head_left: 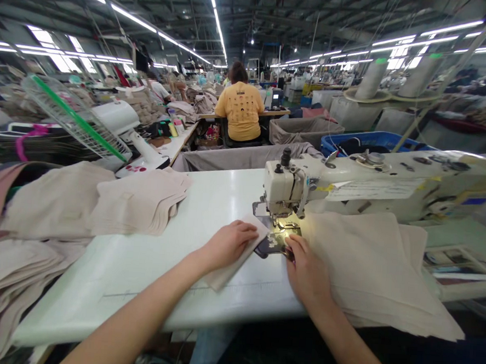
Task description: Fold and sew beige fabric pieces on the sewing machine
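Observation:
A white industrial sewing machine (pixel 286 184) stands on the pale table, its lamp lighting the metal needle plate (pixel 278 239). Left of the plate, my left hand (pixel 233 244) is closed over a narrow beige fabric piece (pixel 224 277), which slants toward the machine. My right hand (pixel 309 271) is at the plate's front right, thumb and fingers pinched near the needle area. Something small and dark shows under those fingertips; what it is cannot be made out. A stack of beige fabric panels (pixel 369 266) lies right of my right hand, partly under the machine arm.
More beige panels (pixel 143 198) are piled at the table's left, with another stack (pixel 7 272) below them. A white fan with a green-edged guard (pixel 78 117) leans behind. Fabric bins and a blue basket (pixel 377 141) stand beyond the table. A person in a yellow shirt (pixel 241 113) sits ahead.

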Tool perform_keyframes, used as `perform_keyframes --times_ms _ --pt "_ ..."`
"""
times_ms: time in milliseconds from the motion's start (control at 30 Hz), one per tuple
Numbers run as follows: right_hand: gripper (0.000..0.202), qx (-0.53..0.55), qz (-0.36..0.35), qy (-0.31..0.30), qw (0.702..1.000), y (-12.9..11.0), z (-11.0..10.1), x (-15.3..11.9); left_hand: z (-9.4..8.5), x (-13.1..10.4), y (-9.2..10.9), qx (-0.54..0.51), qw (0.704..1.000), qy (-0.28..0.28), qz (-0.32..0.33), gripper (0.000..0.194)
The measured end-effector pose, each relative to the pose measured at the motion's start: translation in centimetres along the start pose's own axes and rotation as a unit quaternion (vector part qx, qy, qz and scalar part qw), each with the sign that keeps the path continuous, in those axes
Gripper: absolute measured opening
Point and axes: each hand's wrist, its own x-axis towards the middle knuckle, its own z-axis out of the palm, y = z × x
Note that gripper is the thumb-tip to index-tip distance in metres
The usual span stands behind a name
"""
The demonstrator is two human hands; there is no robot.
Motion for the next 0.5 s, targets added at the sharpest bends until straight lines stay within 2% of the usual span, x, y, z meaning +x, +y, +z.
perform_keyframes --times_ms 67,133,167,267,367,500 --pt "0.040 0.045 -0.012 0.046 0.998 0.6 0.1 -0.2 -0.7 0.0 -0.2 0.101 0.988 -0.023 -0.117 0.028" --pt "0.045 0.082 -0.024 0.071 0.994 0.9 0.1 -0.4 -1.2 -0.2 0.0 0.167 0.957 -0.055 -0.229 0.032" --pt "0.047 0.097 -0.031 0.072 0.992 1.0 0.0 -0.6 -1.4 -0.4 0.2 0.179 0.945 -0.069 -0.264 0.032" --pt "0.051 0.119 -0.068 0.033 0.990 0.9 -0.3 -0.9 -1.8 -0.9 0.7 0.179 0.931 -0.098 -0.303 0.033" --pt "0.057 0.091 -0.112 -0.054 0.988 0.4 -0.9 -1.1 -1.9 -1.2 1.0 0.177 0.927 -0.104 -0.313 0.034" --pt "0.057 0.027 -0.112 -0.161 0.980 -0.3 -1.8 -1.1 -2.1 -1.3 1.3 0.177 0.925 -0.103 -0.321 0.031"
